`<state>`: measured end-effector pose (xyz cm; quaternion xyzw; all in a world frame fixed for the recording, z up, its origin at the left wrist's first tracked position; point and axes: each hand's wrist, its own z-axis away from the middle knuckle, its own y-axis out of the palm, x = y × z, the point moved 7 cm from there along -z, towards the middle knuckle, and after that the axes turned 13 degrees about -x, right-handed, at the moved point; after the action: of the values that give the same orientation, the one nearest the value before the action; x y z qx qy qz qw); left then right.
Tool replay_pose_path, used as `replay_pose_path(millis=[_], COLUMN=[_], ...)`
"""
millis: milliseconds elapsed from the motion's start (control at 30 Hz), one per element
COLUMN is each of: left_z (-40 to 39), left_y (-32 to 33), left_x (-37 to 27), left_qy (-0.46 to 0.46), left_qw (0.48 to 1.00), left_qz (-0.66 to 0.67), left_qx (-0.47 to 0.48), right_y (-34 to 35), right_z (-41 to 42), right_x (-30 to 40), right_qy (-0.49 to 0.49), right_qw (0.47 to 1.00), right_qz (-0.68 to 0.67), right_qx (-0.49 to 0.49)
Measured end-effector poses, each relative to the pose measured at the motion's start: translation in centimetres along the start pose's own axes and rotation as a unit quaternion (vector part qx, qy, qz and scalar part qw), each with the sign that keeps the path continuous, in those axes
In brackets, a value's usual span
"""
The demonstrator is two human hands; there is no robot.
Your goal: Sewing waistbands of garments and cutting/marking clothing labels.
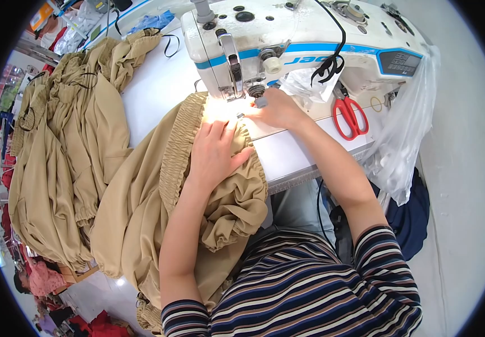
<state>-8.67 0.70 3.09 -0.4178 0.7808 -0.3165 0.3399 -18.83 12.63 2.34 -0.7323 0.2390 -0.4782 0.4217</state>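
A tan garment (141,202) with a gathered elastic waistband (179,151) lies across the table edge, its top under the needle area of a white industrial sewing machine (234,38). Flat on the gathered cloth rests my left hand (215,151), fingers pointing at the brightly lit presser foot area. My right hand (274,109) is at the right side of the needle area, its fingers bent near a small grey knob; glare and the machine head hide what its fingertips touch.
Red-handled scissors (350,118) lie right of my right forearm. A clear plastic bag (402,130) hangs at the table's right end. More tan garments (70,160) are heaped on the left. Black cord (331,63) dangles over the machine. Another person (42,278) is at lower left.
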Motion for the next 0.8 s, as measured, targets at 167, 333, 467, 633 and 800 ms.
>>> replay_pose_path(millis=[167, 333, 467, 633, 800], left_z=[0.0, -0.8, -1.0, -1.2, -1.5], left_y=[0.1, 0.2, 0.5, 0.7, 0.8], left_x=[0.6, 2.0, 2.5, 3.0, 2.9], left_qy=[0.008, 0.020, 0.038, 0.043, 0.049], left_qw=[0.999, 1.000, 0.999, 0.999, 0.998], left_qz=[-0.015, -0.003, 0.006, 0.020, 0.041], left_qx=[0.027, 0.016, 0.005, 0.025, 0.027], right_y=[1.0, 2.0, 2.6, 2.2, 1.5], right_z=[0.4, 0.4, 0.5, 0.5, 0.3], right_x=[-0.4, -1.1, -1.6, -1.5, -1.1], right_qy=[0.010, 0.039, 0.019, 0.038, 0.038], right_qw=[0.998, 0.990, 0.980, 0.978, 0.978], right_qz=[-0.010, -0.024, -0.033, -0.051, -0.051], right_qx=[-0.062, -0.134, -0.197, -0.199, -0.199])
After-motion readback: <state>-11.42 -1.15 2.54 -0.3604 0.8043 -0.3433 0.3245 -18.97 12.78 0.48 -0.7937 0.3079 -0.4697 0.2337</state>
